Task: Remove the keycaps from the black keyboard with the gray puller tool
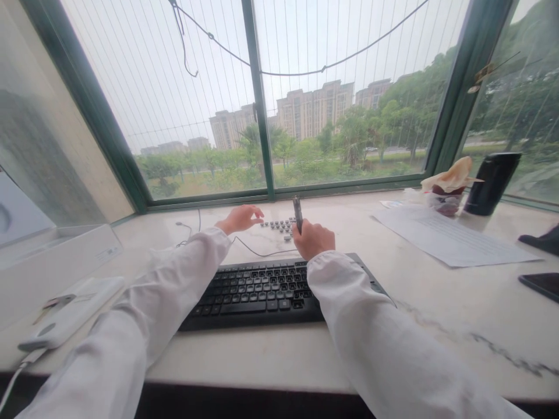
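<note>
A black keyboard [257, 305] lies on the marble sill before me, with bare sockets where several keycaps are off. Behind it, small loose keycaps [279, 225] stand in rows on the stone. My left hand [240, 219] is at the left end of these rows, thumb and forefinger apart, with nothing visible between them. Closed in a fist around a dark pen-shaped tool [297, 214], my right hand [317, 240] is at the right end of the rows, just beyond the keyboard. The tool points upward; its lower end is hidden by the hand.
A thin cable [262, 254] runs behind the keyboard. To the left are a white box [56, 256] and a white flat device [74, 311] with keys on it. Printed sheets [449, 235], a black tumbler [491, 183], a wrapped cup [445, 198] and a phone [541, 284] lie right.
</note>
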Available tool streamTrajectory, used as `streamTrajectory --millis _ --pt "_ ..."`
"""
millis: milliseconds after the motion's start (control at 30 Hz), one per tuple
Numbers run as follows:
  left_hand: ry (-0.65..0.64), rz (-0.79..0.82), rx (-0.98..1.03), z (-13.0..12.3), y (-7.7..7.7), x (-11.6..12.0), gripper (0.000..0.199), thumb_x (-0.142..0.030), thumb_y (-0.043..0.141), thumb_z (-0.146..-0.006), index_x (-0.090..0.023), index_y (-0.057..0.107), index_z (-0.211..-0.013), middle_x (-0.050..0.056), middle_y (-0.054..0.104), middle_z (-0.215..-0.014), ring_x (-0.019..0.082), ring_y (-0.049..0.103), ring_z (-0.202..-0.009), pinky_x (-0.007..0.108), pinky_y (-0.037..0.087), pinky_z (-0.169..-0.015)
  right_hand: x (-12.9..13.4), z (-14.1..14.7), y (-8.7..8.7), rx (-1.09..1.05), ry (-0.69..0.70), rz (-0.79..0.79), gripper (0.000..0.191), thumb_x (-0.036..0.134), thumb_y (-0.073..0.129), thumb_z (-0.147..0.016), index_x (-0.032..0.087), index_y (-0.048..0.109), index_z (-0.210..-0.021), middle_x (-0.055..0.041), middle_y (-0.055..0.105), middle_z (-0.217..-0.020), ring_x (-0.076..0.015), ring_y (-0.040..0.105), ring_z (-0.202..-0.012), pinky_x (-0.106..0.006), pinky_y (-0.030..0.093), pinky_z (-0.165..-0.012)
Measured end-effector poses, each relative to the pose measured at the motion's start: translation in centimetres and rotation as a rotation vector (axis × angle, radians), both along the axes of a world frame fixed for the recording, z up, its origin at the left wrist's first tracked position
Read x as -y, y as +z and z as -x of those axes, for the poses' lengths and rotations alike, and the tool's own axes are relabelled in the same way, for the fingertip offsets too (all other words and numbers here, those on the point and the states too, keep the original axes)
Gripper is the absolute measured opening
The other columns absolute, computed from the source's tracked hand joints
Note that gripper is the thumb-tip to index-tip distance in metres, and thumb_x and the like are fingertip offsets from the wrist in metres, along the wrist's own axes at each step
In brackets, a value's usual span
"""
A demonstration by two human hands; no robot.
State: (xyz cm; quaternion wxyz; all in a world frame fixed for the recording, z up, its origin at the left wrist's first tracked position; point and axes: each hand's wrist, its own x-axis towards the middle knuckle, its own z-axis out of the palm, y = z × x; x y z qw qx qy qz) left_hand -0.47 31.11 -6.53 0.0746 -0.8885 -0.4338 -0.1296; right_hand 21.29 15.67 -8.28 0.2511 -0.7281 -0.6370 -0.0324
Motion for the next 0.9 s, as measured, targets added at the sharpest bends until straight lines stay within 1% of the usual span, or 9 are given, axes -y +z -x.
streamTrajectory --millis 100,233,300,367,500,633,767,900 --pt "-0.125 -0.012 0.013 1.3 0.9 4.5 0.03 -0.05 0.052 -0.088 -0.029 0.071 -0.098 -0.003 0.07 -0.103 0.014 0.061 -0.089 0.025 0.043 -0.08 0.1 0.1 -0.1 -0.018 0.036 -0.025 0.05 0.048 0.023 -0.096 0.018 0.061 -0.103 -0.0128 0.069 -0.085 -0.0259 0.066 -0.081 -0.034 0.043 -0.072" --pt "-0.234 0.07 -0.007 3.2 1.3 10.2 0.026 -0.047 0.056 -0.087 -0.028 0.073 -0.091 -0.003 0.072 -0.093 0.011 0.063 -0.076 0.022 0.043 -0.07 0.0 0.3 -0.5 -0.082 0.147 -0.094 0.05 0.052 0.026 -0.096 0.017 0.06 -0.104 -0.0107 0.069 -0.081 -0.0237 0.065 -0.075 -0.03 0.042 -0.066" --pt "-0.274 0.119 0.002 4.0 1.1 12.3 0.025 -0.047 0.057 -0.086 -0.028 0.073 -0.09 -0.002 0.072 -0.09 0.01 0.062 -0.072 0.021 0.043 -0.068 0.0 0.6 -0.7 -0.127 0.232 -0.136 0.045 0.052 0.031 -0.095 0.018 0.061 -0.098 -0.008 0.069 -0.079 -0.0214 0.064 -0.074 -0.028 0.041 -0.066" --pt "-0.294 0.163 0.023 4.6 0.7 13.7 0.025 -0.047 0.059 -0.085 -0.027 0.073 -0.089 -0.002 0.072 -0.089 0.01 0.062 -0.072 0.02 0.043 -0.066 0.1 1.1 -0.8 -0.178 0.308 -0.163 0.041 0.051 0.037 -0.094 0.018 0.063 -0.091 -0.0053 0.069 -0.076 -0.0192 0.064 -0.073 -0.026 0.041 -0.066" --pt "-0.33 0.189 0.043 5.3 -0.1 14.7 0.023 -0.047 0.064 -0.081 -0.028 0.075 -0.085 -0.002 0.072 -0.082 0.01 0.063 -0.071 0.02 0.043 -0.066 0.8 2.7 -0.8 -0.283 0.414 -0.119 0.038 0.051 0.048 -0.089 0.018 0.064 -0.079 -0.0029 0.068 -0.069 -0.0169 0.063 -0.066 -0.025 0.042 -0.064" --pt "-0.341 0.183 0.041 5.5 -0.7 14.8 0.022 -0.048 0.065 -0.08 -0.029 0.074 -0.083 -0.003 0.071 -0.078 0.01 0.063 -0.069 0.022 0.042 -0.066 1.5 4.4 -0.9 -0.363 0.495 -0.025 0.038 0.048 0.048 -0.089 0.018 0.061 -0.07 -0.0012 0.067 -0.061 -0.0151 0.062 -0.06 -0.023 0.042 -0.062" --pt "-0.312 0.128 0.029 5.4 -1.1 15.0 0.023 -0.048 0.063 -0.081 -0.028 0.074 -0.082 -0.002 0.071 -0.079 0.012 0.063 -0.072 0.024 0.043 -0.067 1.9 6.1 -1.4 -0.34 0.533 0.041 0.039 0.044 0.045 -0.091 0.018 0.059 -0.064 -0.0009 0.066 -0.058 -0.0147 0.063 -0.058 -0.023 0.043 -0.065" --pt "-0.291 0.097 0.0 5.1 -1.4 15.3 0.02 -0.044 0.061 -0.083 -0.029 0.074 -0.083 -0.001 0.071 -0.079 0.014 0.064 -0.073 0.026 0.044 -0.068 2.2 7.1 -1.6 -0.309 0.519 0.08 0.037 0.045 0.046 -0.09 0.019 0.059 -0.067 0.0002 0.066 -0.057 -0.0149 0.063 -0.059 -0.023 0.043 -0.066"
